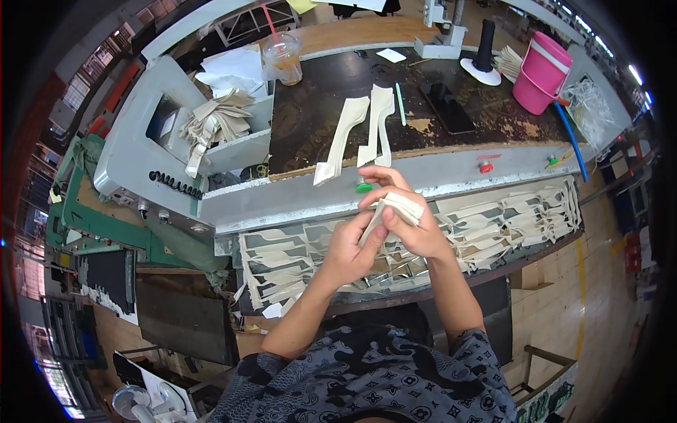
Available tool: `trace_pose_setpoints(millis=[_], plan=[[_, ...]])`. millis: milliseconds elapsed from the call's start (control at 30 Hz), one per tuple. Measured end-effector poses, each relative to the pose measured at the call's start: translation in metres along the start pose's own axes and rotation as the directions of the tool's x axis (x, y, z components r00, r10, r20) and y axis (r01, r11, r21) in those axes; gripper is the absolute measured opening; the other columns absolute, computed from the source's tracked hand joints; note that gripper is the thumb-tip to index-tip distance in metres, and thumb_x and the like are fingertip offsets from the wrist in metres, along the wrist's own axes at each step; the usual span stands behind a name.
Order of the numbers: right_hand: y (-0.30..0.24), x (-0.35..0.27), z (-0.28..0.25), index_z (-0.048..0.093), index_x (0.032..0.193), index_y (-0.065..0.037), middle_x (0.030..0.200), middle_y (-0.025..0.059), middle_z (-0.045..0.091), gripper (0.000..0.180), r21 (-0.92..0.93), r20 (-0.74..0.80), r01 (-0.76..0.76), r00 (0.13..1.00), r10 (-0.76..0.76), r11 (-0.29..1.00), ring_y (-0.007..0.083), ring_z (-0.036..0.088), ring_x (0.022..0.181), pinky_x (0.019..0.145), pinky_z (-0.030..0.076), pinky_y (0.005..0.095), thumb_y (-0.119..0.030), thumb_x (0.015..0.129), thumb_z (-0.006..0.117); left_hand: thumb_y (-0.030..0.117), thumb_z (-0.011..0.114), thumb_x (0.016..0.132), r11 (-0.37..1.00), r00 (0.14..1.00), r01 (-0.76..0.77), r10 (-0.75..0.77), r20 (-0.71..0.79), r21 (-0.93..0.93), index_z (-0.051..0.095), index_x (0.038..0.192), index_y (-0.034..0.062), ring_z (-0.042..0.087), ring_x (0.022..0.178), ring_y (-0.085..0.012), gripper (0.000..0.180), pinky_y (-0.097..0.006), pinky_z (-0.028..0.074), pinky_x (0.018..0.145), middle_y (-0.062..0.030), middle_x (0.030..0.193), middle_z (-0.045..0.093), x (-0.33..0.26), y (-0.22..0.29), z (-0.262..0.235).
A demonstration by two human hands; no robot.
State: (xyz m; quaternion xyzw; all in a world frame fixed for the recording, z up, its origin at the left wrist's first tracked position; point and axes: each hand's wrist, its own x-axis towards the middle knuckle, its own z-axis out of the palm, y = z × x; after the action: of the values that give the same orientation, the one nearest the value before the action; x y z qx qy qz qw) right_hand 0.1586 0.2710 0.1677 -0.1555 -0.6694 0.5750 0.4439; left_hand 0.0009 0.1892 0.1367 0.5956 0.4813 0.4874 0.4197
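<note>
Stack of cream cut pieces (395,209) held up in front of the chest, over the near edge of the workbench (317,127). Both hands closed on it: left hand (347,248) grips the lower end from beneath, right hand (409,215) wraps the upper end, fingers curled over the top. Number of pieces in the stack not readable; the fingers cover most of it and only the fanned top edges show.

Directly below the hands, a rack of the same cream pieces (493,218) laid in overlapping rows along the near edge of the bench. Its middle part is hidden by the hands and forearms; its left end is tangled and hard to sort out.

Green round button (363,187) on the grey front rail, partly covered by the right hand's fingers. Red button (485,167) further right on the same rail; a small red label above it, too small to make out.

On the dark bench top: three long cream strips (363,130) lying side by side, a thin green stick (400,104), a dark flat rectangle (448,107). Plastic cup with a red straw (285,58) at the far left corner. Pink bucket (541,72) at the far right corner, a blue hose (572,141) running down from it.

Grey bin (233,151) off the left edge holds a loose bundle of cream pieces (215,120). Far rim of the picture is bent and blurred.
</note>
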Motion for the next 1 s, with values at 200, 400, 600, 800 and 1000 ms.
trace_pose_setpoints(millis=[200, 400, 600, 800, 1000], plan=[[0.016, 0.017, -0.001, 0.071, 0.119, 0.004, 0.126, 0.0179, 0.069, 0.045, 0.123, 0.067, -0.157, 0.986, 0.150, 0.980, 0.0279, 0.064, 0.122, 0.105, 0.050, 0.0425, -0.039, 0.104, 0.065, 0.028, 0.063, 0.109, 0.979, 0.983, 0.159, -0.169, -0.074, -0.128, 0.067, 0.109, -0.0042, 0.066, 0.068, -0.0121, 0.033, -0.028, 0.051, 0.063, -0.0062, 0.078, 0.069, 0.007, 0.019, -0.005], [0.034, 0.004, 0.003, 0.065, 0.109, 0.001, 0.115, 0.0185, 0.072, 0.034, 0.468, -0.160, -0.063, 0.975, 0.154, 0.882, 0.0267, 0.073, 0.103, 0.092, 0.060, 0.0431, -0.032, 0.110, 0.059, 0.018, 0.069, 0.103, 0.971, 0.960, -0.111, 0.160, -0.228, 0.211, 0.073, 0.092, -0.0049, 0.067, 0.071, -0.0153, 0.026, -0.032, 0.052, 0.068, -0.0112, 0.083, 0.072, 0.032, 0.028, -0.012], [0.051, -0.026, -0.023, 0.064, 0.112, 0.000, 0.094, 0.0101, 0.067, 0.032, 0.543, -0.241, -0.096, 0.934, 0.265, 0.834, 0.0199, 0.065, 0.085, 0.087, 0.056, 0.0407, -0.032, 0.109, 0.063, 0.021, 0.074, 0.098, 0.761, 0.893, -0.010, 0.298, -0.337, 0.648, 0.077, 0.100, -0.0029, 0.074, 0.074, -0.0231, 0.025, -0.034, 0.057, 0.069, -0.0176, 0.087, 0.075, 0.153, 0.026, -0.074], [0.068, -0.063, -0.013, 0.064, 0.112, 0.000, 0.089, 0.0075, 0.064, 0.030, 0.588, -0.197, -0.211, 0.899, 0.391, 0.781, 0.0177, 0.060, 0.081, 0.083, 0.052, 0.0373, -0.029, 0.107, 0.067, 0.046, 0.085, 0.085, 0.480, 0.912, 0.399, -0.297, -0.284, 0.781, 0.072, 0.109, -0.0072, 0.071, 0.112, -0.0438, 0.060, -0.047, 0.057, 0.099, -0.0289, 0.114, 0.074, 0.225, 0.010, -0.067], [0.093, -0.112, -0.007, 0.064, 0.111, -0.001, 0.088, 0.0073, 0.063, 0.027, 0.718, -0.105, -0.334, 0.816, 0.569, 0.610, 0.0189, 0.059, 0.081, 0.081, 0.049, 0.0359, -0.026, 0.105, 0.070, 0.041, 0.091, 0.079, 0.533, 0.913, 0.402, -0.294, -0.282, 0.745, 0.080, 0.092, -0.0004, 0.076, 0.090, -0.0379, 0.045, -0.044, 0.058, 0.083, -0.0226, 0.088, 0.076, 0.227, -0.017, -0.078]])
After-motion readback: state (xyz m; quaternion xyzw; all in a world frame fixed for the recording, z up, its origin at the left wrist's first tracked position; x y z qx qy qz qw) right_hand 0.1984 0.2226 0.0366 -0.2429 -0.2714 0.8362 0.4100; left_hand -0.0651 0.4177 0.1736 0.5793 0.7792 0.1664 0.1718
